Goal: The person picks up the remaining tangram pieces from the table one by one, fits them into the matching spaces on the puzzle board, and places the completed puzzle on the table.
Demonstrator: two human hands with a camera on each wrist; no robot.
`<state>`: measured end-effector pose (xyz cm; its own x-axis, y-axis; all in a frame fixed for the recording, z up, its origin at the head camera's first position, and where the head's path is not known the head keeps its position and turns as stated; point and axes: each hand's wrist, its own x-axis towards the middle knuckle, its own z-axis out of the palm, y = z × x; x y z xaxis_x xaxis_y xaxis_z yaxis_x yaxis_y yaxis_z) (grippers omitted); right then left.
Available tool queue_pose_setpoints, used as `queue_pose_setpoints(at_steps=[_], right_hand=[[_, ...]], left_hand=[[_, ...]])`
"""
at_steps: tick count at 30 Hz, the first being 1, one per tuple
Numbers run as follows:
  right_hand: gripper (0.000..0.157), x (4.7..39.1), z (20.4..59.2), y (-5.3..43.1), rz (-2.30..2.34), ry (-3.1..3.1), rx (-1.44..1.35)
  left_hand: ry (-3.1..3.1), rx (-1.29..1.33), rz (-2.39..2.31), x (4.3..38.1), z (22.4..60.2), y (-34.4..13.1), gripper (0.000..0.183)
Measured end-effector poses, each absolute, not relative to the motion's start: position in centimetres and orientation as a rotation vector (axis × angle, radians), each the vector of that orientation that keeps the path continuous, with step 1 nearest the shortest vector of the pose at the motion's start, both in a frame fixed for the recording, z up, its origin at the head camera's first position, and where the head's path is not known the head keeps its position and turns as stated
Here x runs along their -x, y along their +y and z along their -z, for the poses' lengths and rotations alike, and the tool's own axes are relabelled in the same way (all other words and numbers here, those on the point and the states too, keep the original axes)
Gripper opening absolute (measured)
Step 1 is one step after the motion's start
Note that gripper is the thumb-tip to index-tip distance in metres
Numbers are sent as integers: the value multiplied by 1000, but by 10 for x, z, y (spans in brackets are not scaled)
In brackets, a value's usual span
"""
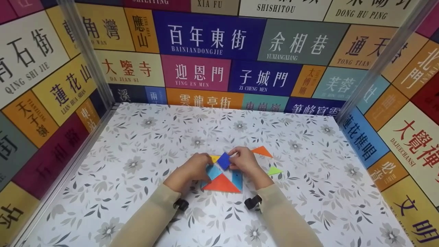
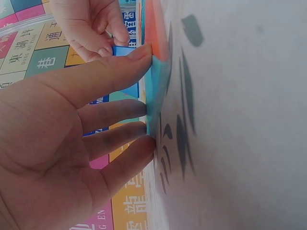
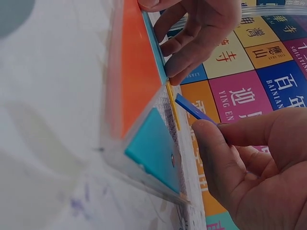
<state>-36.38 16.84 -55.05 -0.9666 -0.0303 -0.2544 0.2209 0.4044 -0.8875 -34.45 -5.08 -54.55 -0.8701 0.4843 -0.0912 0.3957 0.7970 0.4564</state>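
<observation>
Between thumb and fingers, my right hand (image 1: pixel 244 160) pinches a dark blue square tangram piece (image 1: pixel 224 161), tilted above the far side of a shallow clear tray (image 3: pixel 115 96). My left hand (image 1: pixel 197 166) rests at the tray's left side, its fairly straight fingers and thumb touching the edge by a light blue piece (image 1: pixel 214 172). In the tray lie a large red-orange triangle (image 1: pixel 222 185) at the near side, a teal triangle (image 3: pixel 156 148) at the right, and a yellow piece (image 1: pixel 214 158) at the far left, partly hidden by the left hand.
To the right of the tray, an orange triangle (image 1: pixel 263 151) and a small green triangle (image 1: pixel 275 171) lie loose on the flower-patterned tabletop (image 1: pixel 154 206). Panels with coloured street-name signs (image 1: pixel 209 37) stand at the back and both sides.
</observation>
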Motion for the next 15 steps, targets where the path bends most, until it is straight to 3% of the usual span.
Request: queue_pose_setpoints(at_steps=[15], right_hand=[[12, 360, 551, 163, 1586, 2431, -139]], left_hand=[[2764, -609, -645, 344, 545, -49, 60]])
